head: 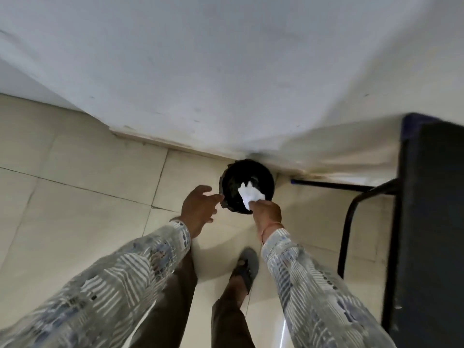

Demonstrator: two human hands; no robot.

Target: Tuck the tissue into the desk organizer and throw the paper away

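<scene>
A round black bin (236, 173) stands on the floor against the white wall. My right hand (266, 214) pinches a crumpled white paper (250, 194) and holds it right over the bin's mouth. To the left of the bin, my left hand (199, 207) hovers with fingers spread and holds nothing; its fingertips are close to the bin's left rim. The desk organizer and the tissue are not in view.
A dark desk (431, 222) with black metal legs (351, 222) fills the right side, close to the bin. Beige floor tiles (88, 197) stretch to the left. My leg and sandalled foot (247, 266) stand just behind my hands.
</scene>
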